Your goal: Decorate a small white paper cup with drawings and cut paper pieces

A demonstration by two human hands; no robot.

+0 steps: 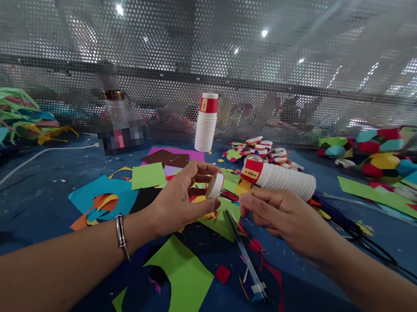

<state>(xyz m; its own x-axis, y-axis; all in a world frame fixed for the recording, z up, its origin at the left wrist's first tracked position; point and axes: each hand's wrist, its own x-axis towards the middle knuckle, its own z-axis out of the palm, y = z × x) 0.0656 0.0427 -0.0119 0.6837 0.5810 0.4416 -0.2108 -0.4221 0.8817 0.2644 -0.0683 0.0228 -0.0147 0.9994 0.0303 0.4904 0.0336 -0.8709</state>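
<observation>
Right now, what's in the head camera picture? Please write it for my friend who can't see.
A left hand holds a short white cup-like piece, facing a right hand, over a blue table littered with coloured paper. One stack of paper cups stands upright; another lies on its side.

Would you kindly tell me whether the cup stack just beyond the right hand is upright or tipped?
Tipped: the cup stack lies on its side, red end left, white ridges running right.
</observation>
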